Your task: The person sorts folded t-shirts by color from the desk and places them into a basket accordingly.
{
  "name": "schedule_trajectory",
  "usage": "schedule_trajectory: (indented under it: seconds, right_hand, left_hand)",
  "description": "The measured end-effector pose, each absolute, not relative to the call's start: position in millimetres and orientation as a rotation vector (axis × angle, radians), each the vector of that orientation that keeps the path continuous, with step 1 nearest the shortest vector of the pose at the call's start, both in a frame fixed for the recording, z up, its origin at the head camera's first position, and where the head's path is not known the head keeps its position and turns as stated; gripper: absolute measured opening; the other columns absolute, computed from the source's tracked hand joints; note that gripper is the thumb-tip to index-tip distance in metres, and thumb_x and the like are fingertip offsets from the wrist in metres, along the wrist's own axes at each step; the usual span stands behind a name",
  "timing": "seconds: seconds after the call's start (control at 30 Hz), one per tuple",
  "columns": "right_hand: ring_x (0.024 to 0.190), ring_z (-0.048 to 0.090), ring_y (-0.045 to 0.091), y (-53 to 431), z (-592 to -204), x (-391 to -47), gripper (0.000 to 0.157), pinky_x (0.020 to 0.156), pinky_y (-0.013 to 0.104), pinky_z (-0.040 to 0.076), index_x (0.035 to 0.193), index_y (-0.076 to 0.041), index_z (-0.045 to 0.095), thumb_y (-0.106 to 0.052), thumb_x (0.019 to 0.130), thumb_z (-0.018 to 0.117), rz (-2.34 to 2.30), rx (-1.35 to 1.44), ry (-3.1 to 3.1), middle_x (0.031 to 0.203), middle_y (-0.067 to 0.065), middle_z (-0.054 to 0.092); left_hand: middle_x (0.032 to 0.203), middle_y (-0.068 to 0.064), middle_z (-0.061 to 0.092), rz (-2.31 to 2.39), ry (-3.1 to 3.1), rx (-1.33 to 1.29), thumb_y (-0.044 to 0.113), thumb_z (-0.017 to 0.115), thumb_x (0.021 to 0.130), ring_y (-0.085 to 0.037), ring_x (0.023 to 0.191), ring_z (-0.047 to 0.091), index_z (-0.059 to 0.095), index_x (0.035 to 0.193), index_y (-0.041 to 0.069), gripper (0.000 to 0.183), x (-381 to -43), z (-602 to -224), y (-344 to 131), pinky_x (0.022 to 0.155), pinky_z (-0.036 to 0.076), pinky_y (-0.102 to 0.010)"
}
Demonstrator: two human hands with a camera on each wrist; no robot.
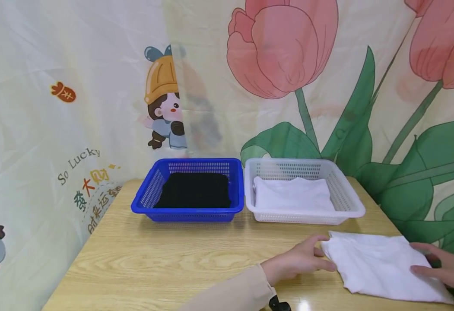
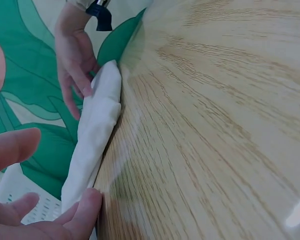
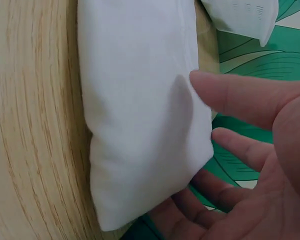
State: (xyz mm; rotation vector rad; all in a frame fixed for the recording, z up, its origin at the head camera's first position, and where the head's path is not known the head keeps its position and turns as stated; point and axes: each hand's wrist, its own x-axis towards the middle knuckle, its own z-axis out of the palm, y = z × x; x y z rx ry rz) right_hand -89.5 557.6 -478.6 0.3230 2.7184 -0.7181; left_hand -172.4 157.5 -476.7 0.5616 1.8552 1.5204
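Note:
A folded white cloth (image 1: 382, 265) lies flat at the right end of the wooden table. At its left edge is my left hand (image 1: 302, 259), with thumb and fingers spread apart and the fingertips right at the fabric. My right hand (image 1: 446, 265) reaches in from the opposite side. In the right wrist view its thumb (image 3: 230, 95) is at the cloth's long edge, casting a shadow on the fabric (image 3: 140, 115). The other fingers of that hand are spread around the near corner, some partly hidden behind it.
At the back of the table (image 1: 164, 263) stand a blue basket (image 1: 195, 211) holding black folded fabric (image 1: 195, 190) and a white basket (image 1: 304, 214) holding white folded fabric (image 1: 293, 194). A printed curtain (image 1: 114, 65) hangs close behind and beside the table.

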Motion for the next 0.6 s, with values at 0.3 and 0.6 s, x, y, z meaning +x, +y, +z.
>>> schedule_trajectory:
  seconds: [0.3, 0.6]
  right_hand:
    - [0.112, 0.056, 0.043, 536.8, -470.8, -95.9, 0.094, 0.085, 0.048, 0.056, 0.158, 0.015, 0.016, -0.045, 0.105, 0.066, -0.985, 0.34, 2.514, 0.13, 0.042, 0.046]
    - [0.114, 0.054, 0.034, 515.4, -467.0, -104.7, 0.083, 0.083, 0.041, 0.053, 0.161, 0.008, 0.02, -0.039, 0.107, 0.064, -1.041, 0.213, 2.524, 0.138, 0.033, 0.048]
  left_hand:
    - [0.099, -0.001, 0.072, 1.553, 1.774, 0.555, 0.003, 0.079, 0.093, -0.008, 0.088, 0.066, 0.043, 0.154, 0.024, 0.073, -175.4, -475.4, 164.8, 0.081, 0.054, -0.027]
    - [0.09, -0.006, 0.061, 1.607, 1.786, 0.521, -0.003, 0.079, 0.09, -0.011, 0.079, 0.062, 0.047, 0.153, 0.019, 0.073, -178.8, -472.3, 160.5, 0.08, 0.058, -0.028]
